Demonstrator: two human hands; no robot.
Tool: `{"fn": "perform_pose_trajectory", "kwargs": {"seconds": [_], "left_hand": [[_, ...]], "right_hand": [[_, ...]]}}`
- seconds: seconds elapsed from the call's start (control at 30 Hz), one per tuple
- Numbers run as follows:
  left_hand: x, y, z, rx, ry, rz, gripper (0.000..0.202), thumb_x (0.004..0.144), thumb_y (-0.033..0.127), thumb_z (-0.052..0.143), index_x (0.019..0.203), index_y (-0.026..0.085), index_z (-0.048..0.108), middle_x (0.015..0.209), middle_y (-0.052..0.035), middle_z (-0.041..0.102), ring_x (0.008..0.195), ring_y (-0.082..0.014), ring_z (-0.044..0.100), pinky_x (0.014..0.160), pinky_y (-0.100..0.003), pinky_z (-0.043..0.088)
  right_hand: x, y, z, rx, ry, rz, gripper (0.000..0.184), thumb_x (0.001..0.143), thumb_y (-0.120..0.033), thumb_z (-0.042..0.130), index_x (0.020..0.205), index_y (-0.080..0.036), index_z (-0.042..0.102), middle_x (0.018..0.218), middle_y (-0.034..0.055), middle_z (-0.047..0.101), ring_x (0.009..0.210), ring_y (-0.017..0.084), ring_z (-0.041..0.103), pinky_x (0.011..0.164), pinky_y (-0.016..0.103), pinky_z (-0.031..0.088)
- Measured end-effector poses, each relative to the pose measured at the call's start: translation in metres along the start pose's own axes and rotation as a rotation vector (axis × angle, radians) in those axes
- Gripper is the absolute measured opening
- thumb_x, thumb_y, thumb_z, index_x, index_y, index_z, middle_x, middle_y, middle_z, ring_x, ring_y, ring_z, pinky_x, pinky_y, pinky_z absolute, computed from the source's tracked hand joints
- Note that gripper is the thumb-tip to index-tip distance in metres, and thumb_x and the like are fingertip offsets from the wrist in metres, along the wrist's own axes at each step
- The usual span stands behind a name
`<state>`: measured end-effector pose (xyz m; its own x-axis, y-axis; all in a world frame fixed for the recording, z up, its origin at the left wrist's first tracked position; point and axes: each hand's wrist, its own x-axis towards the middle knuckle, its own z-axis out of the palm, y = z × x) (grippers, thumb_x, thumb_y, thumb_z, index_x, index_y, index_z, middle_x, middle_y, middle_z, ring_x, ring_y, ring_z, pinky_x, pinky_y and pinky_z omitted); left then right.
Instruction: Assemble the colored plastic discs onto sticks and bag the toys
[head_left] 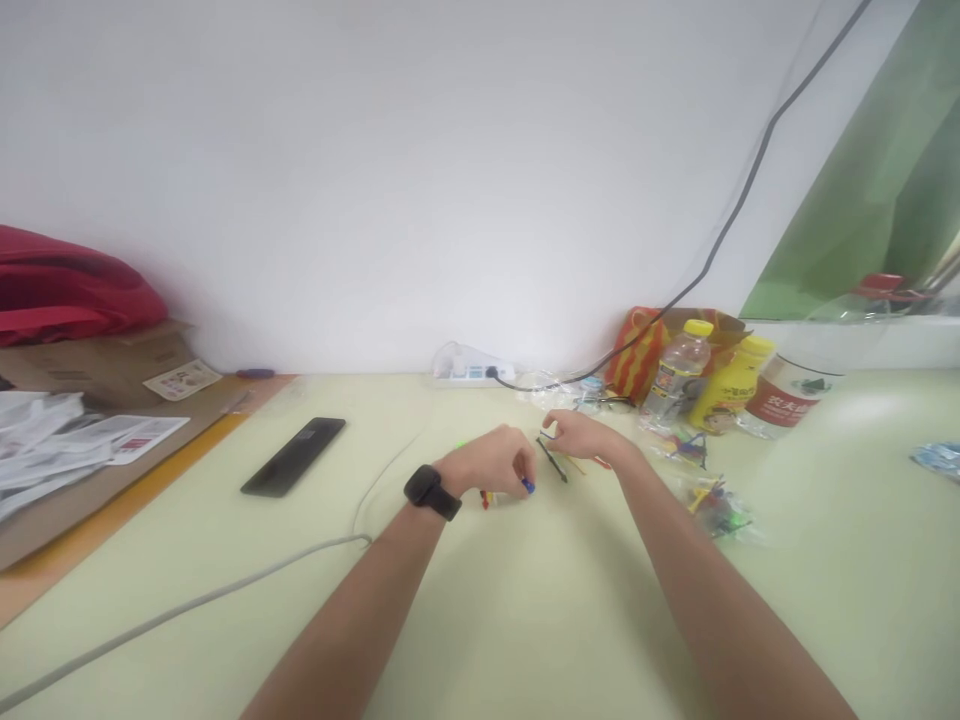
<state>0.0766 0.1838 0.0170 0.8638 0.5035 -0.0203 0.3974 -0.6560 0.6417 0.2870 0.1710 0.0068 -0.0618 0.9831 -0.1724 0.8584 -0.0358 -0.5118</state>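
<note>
My left hand [501, 462], with a black watch on its wrist, is closed in a pinch over the table. A small blue plastic piece [529, 486] shows at its fingertips. Under and beside this hand lie small red and yellow pieces [486, 498], partly covered by it. To the right, my right hand [577, 436] has its fingers bent together on a thin blue stick [547, 435]. Between the hands a dark thin stick [553, 460] rests on the table. A yellow stick [577, 465] and a red piece [602, 462] lie by the right hand.
Clear bags of colourful plastic pieces [720, 505] lie right of my right arm. Behind stand a water bottle [679, 370], a yellow bottle [731, 385] and a large labelled container [784, 400]. A power strip [472, 368] sits by the wall; a phone [294, 457] and grey cable [225, 594] lie left.
</note>
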Motion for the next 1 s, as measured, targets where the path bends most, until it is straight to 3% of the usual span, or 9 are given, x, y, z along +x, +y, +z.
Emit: {"fn": "perform_pose_trajectory", "kwargs": {"seconds": [0.23, 0.43, 0.57, 0.7, 0.87, 1.0], "left_hand": [[0.001, -0.005, 0.001, 0.113, -0.03, -0.009, 0.014, 0.062, 0.016, 0.071, 0.074, 0.02, 0.077, 0.072, -0.0017, 0.072, 0.058, -0.0178, 0.062, 0.05, -0.026, 0.045], [0.0, -0.003, 0.001, 0.168, 0.137, 0.08, 0.024, 0.063, 0.024, 0.079, 0.087, 0.025, 0.076, 0.098, -0.0041, 0.071, 0.1, -0.0283, 0.062, 0.079, -0.032, 0.049], [0.002, -0.01, 0.004, 0.188, 0.152, 0.106, 0.024, 0.068, 0.035, 0.082, 0.09, 0.026, 0.076, 0.109, -0.0053, 0.069, 0.109, -0.0298, 0.058, 0.088, -0.035, 0.046], [0.004, -0.015, 0.008, 0.188, 0.176, 0.08, 0.017, 0.075, 0.035, 0.077, 0.087, 0.024, 0.074, 0.105, -0.0044, 0.07, 0.103, -0.0275, 0.06, 0.088, -0.035, 0.045], [0.001, -0.013, 0.001, 0.178, 0.242, 0.07, 0.037, 0.076, 0.044, 0.076, 0.107, 0.024, 0.072, 0.114, -0.0061, 0.068, 0.107, -0.0284, 0.061, 0.093, -0.035, 0.046], [-0.003, -0.022, -0.007, 0.207, 0.207, 0.015, 0.051, 0.069, 0.047, 0.081, 0.113, 0.024, 0.07, 0.116, -0.0073, 0.067, 0.108, -0.0305, 0.061, 0.092, -0.036, 0.047]], "right_hand": [[0.007, 0.002, 0.008, -0.061, -0.009, -0.008, 0.042, 0.081, -0.035, 0.07, 0.118, -0.019, 0.06, 0.108, 0.0079, 0.07, 0.091, 0.021, 0.065, 0.068, 0.024, 0.044], [0.005, 0.012, 0.0, -0.172, 0.077, 0.133, 0.044, 0.089, -0.045, 0.06, 0.119, -0.014, 0.06, 0.126, 0.0191, 0.064, 0.112, 0.03, 0.062, 0.083, 0.033, 0.045], [0.002, 0.014, 0.001, -0.214, 0.042, 0.23, 0.051, 0.086, -0.051, 0.061, 0.115, -0.009, 0.062, 0.122, 0.0255, 0.064, 0.105, 0.036, 0.065, 0.077, 0.037, 0.047], [0.003, 0.012, 0.007, -0.215, 0.017, 0.208, 0.048, 0.082, -0.051, 0.065, 0.111, -0.013, 0.063, 0.115, 0.0209, 0.069, 0.098, 0.032, 0.068, 0.072, 0.035, 0.047], [0.005, 0.005, 0.01, -0.196, 0.022, 0.13, 0.045, 0.079, -0.044, 0.069, 0.115, -0.017, 0.061, 0.119, 0.0167, 0.068, 0.103, 0.029, 0.066, 0.074, 0.032, 0.047], [0.002, -0.002, 0.01, -0.195, 0.024, 0.091, 0.041, 0.08, -0.039, 0.069, 0.114, -0.018, 0.061, 0.121, 0.0159, 0.067, 0.104, 0.029, 0.065, 0.072, 0.031, 0.046]]}}
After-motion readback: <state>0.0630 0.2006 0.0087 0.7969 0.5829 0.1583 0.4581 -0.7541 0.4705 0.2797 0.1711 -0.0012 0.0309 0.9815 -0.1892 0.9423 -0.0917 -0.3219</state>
